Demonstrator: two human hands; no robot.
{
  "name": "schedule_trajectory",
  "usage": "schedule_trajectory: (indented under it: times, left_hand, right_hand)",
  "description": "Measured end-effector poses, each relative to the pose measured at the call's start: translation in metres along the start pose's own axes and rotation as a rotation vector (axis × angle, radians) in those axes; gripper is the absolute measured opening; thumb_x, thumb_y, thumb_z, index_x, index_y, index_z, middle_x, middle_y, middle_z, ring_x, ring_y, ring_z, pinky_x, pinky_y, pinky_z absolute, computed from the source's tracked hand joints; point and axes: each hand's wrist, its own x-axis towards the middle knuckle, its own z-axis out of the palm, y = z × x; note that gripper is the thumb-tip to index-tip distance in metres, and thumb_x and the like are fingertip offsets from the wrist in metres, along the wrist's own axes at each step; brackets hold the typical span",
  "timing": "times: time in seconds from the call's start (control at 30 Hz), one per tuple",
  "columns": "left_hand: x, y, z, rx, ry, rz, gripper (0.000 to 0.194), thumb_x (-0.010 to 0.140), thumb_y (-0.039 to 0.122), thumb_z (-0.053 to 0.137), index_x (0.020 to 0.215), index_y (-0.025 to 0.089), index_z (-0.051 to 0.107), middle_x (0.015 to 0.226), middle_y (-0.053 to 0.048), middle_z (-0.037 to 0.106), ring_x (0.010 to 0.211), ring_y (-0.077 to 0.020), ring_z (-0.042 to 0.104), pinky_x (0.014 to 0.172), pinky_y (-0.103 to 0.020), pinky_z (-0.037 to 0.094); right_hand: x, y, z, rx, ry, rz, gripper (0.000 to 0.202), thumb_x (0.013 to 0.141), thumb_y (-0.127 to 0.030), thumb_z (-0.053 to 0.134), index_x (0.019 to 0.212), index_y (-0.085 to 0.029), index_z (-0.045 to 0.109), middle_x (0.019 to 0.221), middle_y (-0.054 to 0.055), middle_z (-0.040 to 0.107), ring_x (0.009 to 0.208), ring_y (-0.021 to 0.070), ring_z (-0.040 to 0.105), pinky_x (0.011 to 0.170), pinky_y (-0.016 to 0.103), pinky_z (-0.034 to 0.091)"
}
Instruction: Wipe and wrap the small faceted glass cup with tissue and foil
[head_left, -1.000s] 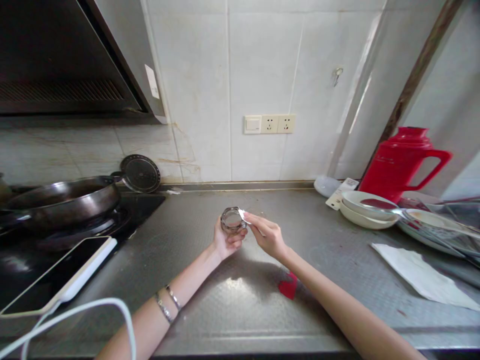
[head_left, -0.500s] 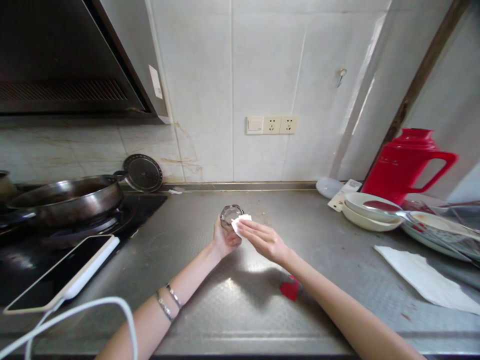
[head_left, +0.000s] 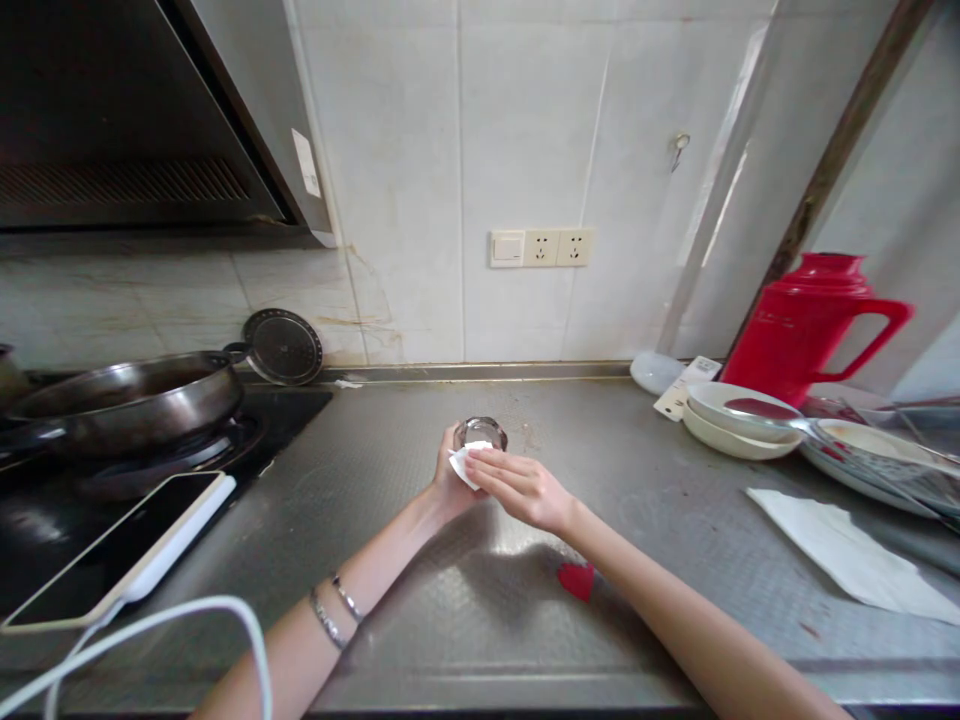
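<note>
A small round glass dish (head_left: 481, 432) with a thick wavy rim, much like an ashtray, is held over the counter. My left hand (head_left: 448, 488) grips it from the left and below; some of those fingers are behind my right hand and the paper. In my right hand (head_left: 529, 488) is a folded white paper towel (head_left: 465, 465), pressed under the fingers against the near side of the dish. The hands overlap here, and the dish's lower part is hidden.
The steel counter (head_left: 390, 620) bears a red heart-shaped mark (head_left: 576, 578). At right are a paper towel sheet (head_left: 855, 555), bowls (head_left: 739, 440), plates and a red thermos (head_left: 802, 330). To the left are a phone (head_left: 112, 550) with a white cable (head_left: 251, 620) and a pan (head_left: 142, 405) on the stove.
The dish has shifted slightly right and tilted. My right hand with the paper towel has slid a little left and down, onto its near side.
</note>
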Motion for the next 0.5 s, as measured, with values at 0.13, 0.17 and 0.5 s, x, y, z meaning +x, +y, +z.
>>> schedule_trajectory:
  times: [0.13, 0.17, 0.5]
  left_hand:
    - [-0.003, -0.001, 0.008, 0.041, 0.01, -0.001, 0.053, 0.087, 0.062, 0.031, 0.062, 0.018, 0.045, 0.049, 0.0, 0.045, 0.043, -0.0107, 0.044, 0.04, -0.023, 0.024]
    - [-0.003, -0.002, 0.007, 0.071, -0.006, -0.001, 0.052, 0.087, 0.062, 0.031, 0.061, 0.019, 0.043, 0.048, 0.001, 0.041, 0.04, -0.0097, 0.04, 0.038, -0.023, 0.02]
    - [0.006, -0.009, -0.007, 0.314, -0.082, 0.0, 0.068, 0.082, 0.07, 0.025, 0.073, 0.011, 0.058, 0.053, -0.007, 0.053, 0.034, -0.0073, 0.028, 0.035, -0.024, 0.013]
  right_hand:
    - [0.001, -0.001, -0.002, -0.004, -0.002, 0.005, 0.038, 0.095, -0.008, 0.042, 0.132, -0.009, 0.049, 0.12, 0.014, 0.066, 0.128, 0.0218, 0.048, 0.104, 0.039, 0.049]
    - [0.002, 0.0, -0.002, -0.007, 0.001, 0.006, 0.039, 0.094, -0.007, 0.044, 0.132, -0.008, 0.049, 0.12, 0.014, 0.066, 0.128, 0.0222, 0.048, 0.104, 0.039, 0.049]
    - [0.0, 0.015, -0.011, -0.025, 0.069, 0.101, 0.043, 0.093, -0.005, 0.039, 0.135, -0.011, 0.047, 0.122, 0.014, 0.065, 0.127, 0.0232, 0.049, 0.103, 0.04, 0.05]
